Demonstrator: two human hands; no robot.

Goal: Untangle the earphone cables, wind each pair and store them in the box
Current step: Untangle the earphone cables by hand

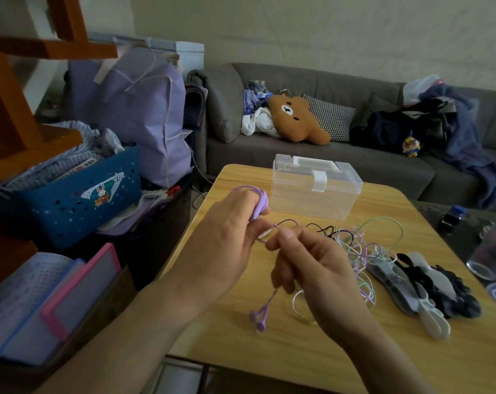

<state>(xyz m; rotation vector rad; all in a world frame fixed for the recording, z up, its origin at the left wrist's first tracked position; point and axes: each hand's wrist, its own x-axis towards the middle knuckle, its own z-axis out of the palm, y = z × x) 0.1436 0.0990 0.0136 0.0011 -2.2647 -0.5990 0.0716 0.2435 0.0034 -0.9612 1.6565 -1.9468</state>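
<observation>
purple earphone cable being held up over the wooden table (269,351), mid-untangle

the left hand (227,231) is closed around a small coil of the purple earphone cable (259,203), fingers curled on it. the right hand (309,260) is pinching the same cable between thumb and forefinger, with the purple earbuds (258,319) dangling below. a tangled pile of cables (360,245) is left on the table just right of the hands, and the clear plastic box (315,189) is sat shut behind them, with grey and black cable winders (423,288) laid out far right.

box (315,191) behind cable tangle (363,248) | both on table (283,354)
</observation>
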